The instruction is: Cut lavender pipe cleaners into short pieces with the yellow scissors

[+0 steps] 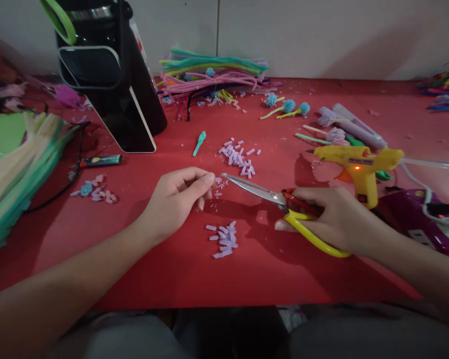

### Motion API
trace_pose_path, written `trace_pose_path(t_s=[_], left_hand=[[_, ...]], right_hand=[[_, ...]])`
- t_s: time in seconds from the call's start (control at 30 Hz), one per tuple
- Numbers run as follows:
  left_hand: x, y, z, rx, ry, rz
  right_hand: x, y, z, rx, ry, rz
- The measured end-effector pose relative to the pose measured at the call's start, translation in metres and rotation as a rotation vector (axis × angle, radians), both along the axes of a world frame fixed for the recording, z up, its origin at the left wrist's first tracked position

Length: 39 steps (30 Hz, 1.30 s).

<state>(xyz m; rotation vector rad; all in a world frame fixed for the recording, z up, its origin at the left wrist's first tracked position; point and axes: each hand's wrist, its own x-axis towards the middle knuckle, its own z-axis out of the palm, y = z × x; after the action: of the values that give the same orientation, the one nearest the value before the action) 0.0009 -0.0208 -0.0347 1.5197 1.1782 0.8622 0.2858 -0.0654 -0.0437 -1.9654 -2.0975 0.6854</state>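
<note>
Between thumb and fingertips, my left hand (183, 197) pinches a short lilac piece (218, 180), apparently cut from a pipe cleaner. My right hand (333, 217) is closed around the red and yellow handles of a pair of scissors (252, 187). The blades look closed, and their tip is just right of the pinched piece. Tiny lilac trimmings (219, 188) lie beneath the tip. One pile of short lilac pieces (236, 157) lies beyond my hands, and a second pile of lilac pieces (225, 240) lies nearer to me.
A yellow glue gun (361, 167) with a lit orange light stands at right. A black tumbler (145, 80) and a propped phone (123, 119) stand back left. Pipe cleaner bundles (213, 75) lie along the wall. A lighter (102, 160) lies left on the red table (153, 279).
</note>
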Motion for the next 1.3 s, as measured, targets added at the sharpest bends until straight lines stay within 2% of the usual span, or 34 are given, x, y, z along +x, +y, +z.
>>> trace_pose_path(t_s=[0.67,0.9,1.3], left_hand=[[0.0032,-0.0002,0.0041,0.054,0.041,-0.011],[0.0031,0.0009,0.0007,-0.013,-0.035,-0.007],[0.0052,-0.002,0.0059,0.003,0.023,-0.009]], right_hand=[[-0.0012,-0.0004,0.0015,-0.003,0.003,-0.014],[-0.0003,-0.0008,0.0,0.008,0.032,-0.011],[-0.001,-0.0002,-0.001,-0.013,-0.016,-0.007]])
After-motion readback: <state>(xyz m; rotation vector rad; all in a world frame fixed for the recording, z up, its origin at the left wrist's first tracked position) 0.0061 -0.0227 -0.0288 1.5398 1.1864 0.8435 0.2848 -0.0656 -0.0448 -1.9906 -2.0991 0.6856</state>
